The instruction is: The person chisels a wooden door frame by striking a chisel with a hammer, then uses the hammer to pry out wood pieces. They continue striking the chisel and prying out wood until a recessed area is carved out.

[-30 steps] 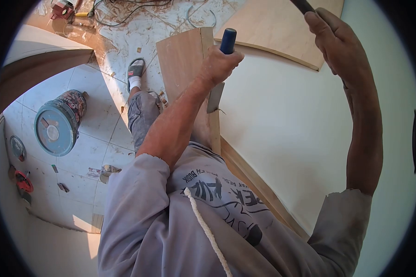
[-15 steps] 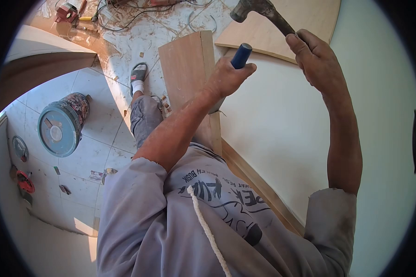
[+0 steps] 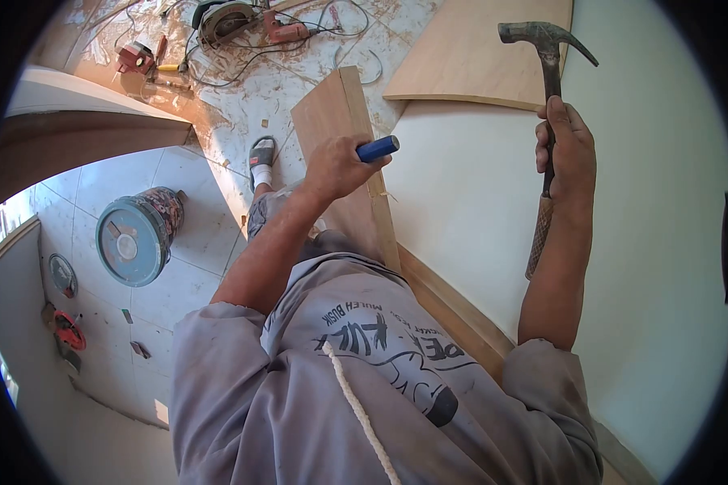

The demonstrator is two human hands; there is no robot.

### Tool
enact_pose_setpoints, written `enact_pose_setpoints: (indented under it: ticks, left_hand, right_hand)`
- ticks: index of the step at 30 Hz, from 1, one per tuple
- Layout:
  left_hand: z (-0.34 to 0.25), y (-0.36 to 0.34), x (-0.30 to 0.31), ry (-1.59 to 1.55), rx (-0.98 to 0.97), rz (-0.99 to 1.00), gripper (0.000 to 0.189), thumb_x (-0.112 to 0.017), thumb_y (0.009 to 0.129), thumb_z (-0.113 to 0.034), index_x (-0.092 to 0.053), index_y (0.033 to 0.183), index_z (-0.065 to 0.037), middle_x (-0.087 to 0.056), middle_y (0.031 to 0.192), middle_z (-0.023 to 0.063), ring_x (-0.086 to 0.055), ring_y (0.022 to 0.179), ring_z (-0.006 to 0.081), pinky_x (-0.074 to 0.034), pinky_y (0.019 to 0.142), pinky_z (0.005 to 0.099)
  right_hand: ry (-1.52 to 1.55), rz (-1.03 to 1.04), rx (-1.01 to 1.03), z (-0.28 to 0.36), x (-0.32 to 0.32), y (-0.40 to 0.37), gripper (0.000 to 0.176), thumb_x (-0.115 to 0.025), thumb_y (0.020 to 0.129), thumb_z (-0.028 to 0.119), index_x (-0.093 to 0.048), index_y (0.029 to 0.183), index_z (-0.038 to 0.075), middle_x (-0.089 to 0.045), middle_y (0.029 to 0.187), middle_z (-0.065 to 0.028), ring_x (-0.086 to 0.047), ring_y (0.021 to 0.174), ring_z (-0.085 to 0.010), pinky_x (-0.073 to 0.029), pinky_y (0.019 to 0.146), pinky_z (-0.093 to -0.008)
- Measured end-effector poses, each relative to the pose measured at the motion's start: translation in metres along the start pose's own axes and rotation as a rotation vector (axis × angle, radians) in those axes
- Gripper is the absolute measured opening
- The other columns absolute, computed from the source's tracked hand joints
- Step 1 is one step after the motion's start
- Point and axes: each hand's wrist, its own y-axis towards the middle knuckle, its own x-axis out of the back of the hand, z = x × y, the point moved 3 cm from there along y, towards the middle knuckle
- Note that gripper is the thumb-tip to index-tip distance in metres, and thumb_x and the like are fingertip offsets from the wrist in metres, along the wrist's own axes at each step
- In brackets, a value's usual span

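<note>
My right hand (image 3: 570, 153) grips a claw hammer (image 3: 548, 61) partway up its shaft. Its head points up and away, and the worn, textured grip hangs down beside my forearm. In my left hand (image 3: 336, 168) is a blue-handled chisel (image 3: 378, 149), held in a fist over the wooden panel (image 3: 354, 113). The chisel's handle end sticks out to the right, while its blade is hidden behind the hand and panel. The panel stands on edge in front of my body, its narrow edge facing up.
A lidded bucket (image 3: 129, 242) stands on the tiled floor at left. A circular saw (image 3: 225, 23), a red power tool (image 3: 287, 31), cords and wood shavings lie at the far side. A curved wooden sheet (image 3: 477, 61) rests beside the white surface (image 3: 461, 178) at right.
My left hand has come nearer my body with the chisel, whose handle now tilts sideways. The hammer has turned over, its claw now pointing right, and my right hand is lower.
</note>
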Motion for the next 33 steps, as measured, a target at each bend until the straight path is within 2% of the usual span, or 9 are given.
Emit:
enact_pose_setpoints:
  ticks: [1, 6, 10, 12, 19, 21, 24, 29, 33]
  left_hand:
    - [0.006, -0.001, -0.004, 0.055, 0.005, 0.066, 0.035, -0.073, 0.079, -0.038, -0.069, 0.1, -0.01, -0.069, 0.082, 0.0135, -0.067, 0.078, 0.0302, -0.052, 0.073, 0.0387]
    - [0.014, -0.023, -0.051, 0.184, -0.143, 0.214, 0.037, -0.075, 0.076, -0.036, -0.067, 0.104, -0.013, -0.069, 0.088, 0.0113, -0.067, 0.081, 0.0309, -0.053, 0.074, 0.0416]
    - [0.028, -0.033, -0.093, 0.335, -0.221, 0.178, 0.02, -0.069, 0.081, -0.02, -0.067, 0.101, -0.018, -0.065, 0.093, 0.0072, -0.067, 0.08, 0.0276, -0.054, 0.07, 0.0394]
    - [0.039, -0.036, -0.097, 0.277, -0.225, 0.026, 0.018, -0.064, 0.08, -0.012, -0.066, 0.096, -0.017, -0.064, 0.09, 0.0058, -0.066, 0.08, 0.0286, -0.053, 0.067, 0.0391]
    - [0.039, -0.038, -0.092, 0.274, -0.361, 0.017, 0.013, -0.061, 0.078, -0.008, -0.063, 0.09, -0.014, -0.064, 0.086, 0.0068, -0.066, 0.076, 0.0309, -0.053, 0.065, 0.0411]
    - [0.047, -0.042, -0.085, 0.345, -0.222, -0.05, 0.009, -0.062, 0.078, -0.01, -0.059, 0.087, -0.012, -0.064, 0.083, 0.0096, -0.065, 0.075, 0.0327, -0.053, 0.064, 0.0423]
    - [0.06, -0.053, -0.065, 0.416, -0.203, -0.046, 0.009, -0.063, 0.079, -0.012, -0.056, 0.085, -0.011, -0.063, 0.08, 0.0115, -0.065, 0.074, 0.0341, -0.053, 0.064, 0.0437]
    - [0.088, -0.064, -0.029, 0.435, 0.105, -0.083, 0.024, -0.069, 0.077, -0.016, -0.063, 0.1, -0.013, -0.062, 0.093, 0.0136, -0.064, 0.088, 0.0353, -0.051, 0.072, 0.0464]
    - [0.066, -0.059, -0.037, 0.329, -0.047, -0.114, 0.026, -0.071, 0.079, -0.02, -0.067, 0.104, -0.017, -0.062, 0.092, 0.0134, -0.064, 0.086, 0.0356, -0.052, 0.073, 0.0437]
  right_hand:
    - [0.044, -0.01, -0.043, -0.006, -0.002, -0.007, 0.037, -0.055, 0.095, 0.042, -0.056, 0.084, 0.006, -0.045, 0.057, 0.0042, -0.038, 0.041, -0.0031, -0.03, 0.036, -0.0198]
    - [0.181, 0.014, -0.153, -0.041, -0.014, -0.035, 0.035, -0.054, 0.096, 0.038, -0.056, 0.085, 0.005, -0.046, 0.057, 0.0035, -0.04, 0.041, -0.0035, -0.031, 0.036, -0.0205]
    - [0.217, 0.009, -0.249, -0.062, -0.018, -0.051, 0.034, -0.053, 0.096, 0.037, -0.055, 0.085, 0.005, -0.047, 0.058, 0.0027, -0.04, 0.041, -0.0041, -0.032, 0.036, -0.0213]
    - [0.233, 0.011, -0.282, -0.071, -0.018, -0.061, 0.033, -0.053, 0.096, 0.036, -0.055, 0.084, 0.005, -0.047, 0.058, 0.0026, -0.04, 0.041, -0.0041, -0.032, 0.036, -0.0215]
    - [0.267, -0.033, -0.291, -0.093, -0.014, -0.08, 0.032, -0.053, 0.096, 0.033, -0.056, 0.083, 0.004, -0.048, 0.058, 0.0018, -0.041, 0.041, -0.0045, -0.032, 0.036, -0.0218]
    - [0.279, -0.053, -0.304, -0.096, -0.014, -0.083, 0.031, -0.053, 0.096, 0.033, -0.056, 0.083, 0.005, -0.048, 0.058, 0.0015, -0.041, 0.041, -0.0047, -0.033, 0.036, -0.0219]
    - [0.317, -0.07, -0.321, -0.099, -0.016, -0.084, 0.03, -0.054, 0.095, 0.031, -0.056, 0.081, 0.005, -0.048, 0.058, 0.001, -0.042, 0.041, -0.0052, -0.033, 0.036, -0.0222]
    - [0.355, -0.066, -0.319, -0.097, -0.02, -0.085, 0.03, -0.055, 0.094, 0.031, -0.056, 0.08, 0.004, -0.049, 0.058, 0.0004, -0.042, 0.04, -0.0058, -0.033, 0.036, -0.0229]
    - [0.363, -0.045, -0.306, -0.094, -0.024, -0.084, 0.031, -0.055, 0.094, 0.03, -0.056, 0.079, 0.003, -0.05, 0.058, -0.0002, -0.042, 0.04, -0.006, -0.034, 0.035, -0.0235]
